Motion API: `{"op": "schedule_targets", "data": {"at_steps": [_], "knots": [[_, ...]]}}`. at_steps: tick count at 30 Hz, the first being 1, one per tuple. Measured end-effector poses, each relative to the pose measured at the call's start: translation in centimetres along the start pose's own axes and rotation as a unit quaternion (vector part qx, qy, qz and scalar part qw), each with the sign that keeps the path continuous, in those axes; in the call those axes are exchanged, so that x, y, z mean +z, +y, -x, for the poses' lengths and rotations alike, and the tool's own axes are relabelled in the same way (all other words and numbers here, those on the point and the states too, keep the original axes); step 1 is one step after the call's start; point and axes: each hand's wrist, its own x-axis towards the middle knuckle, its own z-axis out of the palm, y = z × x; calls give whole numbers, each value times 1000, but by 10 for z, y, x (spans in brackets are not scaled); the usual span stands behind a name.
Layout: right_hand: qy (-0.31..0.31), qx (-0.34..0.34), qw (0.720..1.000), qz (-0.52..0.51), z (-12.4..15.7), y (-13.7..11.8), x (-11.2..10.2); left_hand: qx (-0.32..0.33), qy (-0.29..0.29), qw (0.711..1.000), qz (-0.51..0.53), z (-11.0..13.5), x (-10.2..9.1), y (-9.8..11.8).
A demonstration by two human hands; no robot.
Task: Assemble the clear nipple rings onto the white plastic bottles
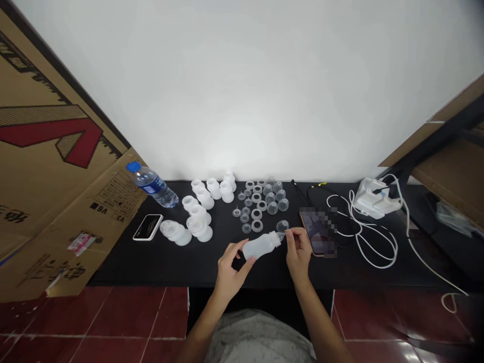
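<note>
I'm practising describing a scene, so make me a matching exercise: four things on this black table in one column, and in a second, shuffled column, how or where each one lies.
Things:
1. Plastic water bottle
2. Frosted plastic bottle
3. Smartphone
4. White cable

Places and states:
A. Gripped in the left hand
B. Lying in loops
C. Lying on its side, blue cap on
D. Lying flat beside the right hand

Pairs: 1-C, 2-A, 3-D, 4-B

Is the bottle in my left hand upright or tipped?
Tipped: the bottle lies nearly on its side, its neck pointing toward your right hand.
</note>
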Motion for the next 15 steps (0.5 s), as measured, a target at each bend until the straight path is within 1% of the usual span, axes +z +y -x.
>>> {"op": "schedule_targets", "data": {"at_steps": [7, 15], "knots": [[8, 11, 1000, -8, 1, 1, 0, 9, 0, 1000, 3, 0, 0, 0], [33, 40, 998, -32, 0, -1, -2, 10, 4, 1000, 9, 1, 0, 0]]}}
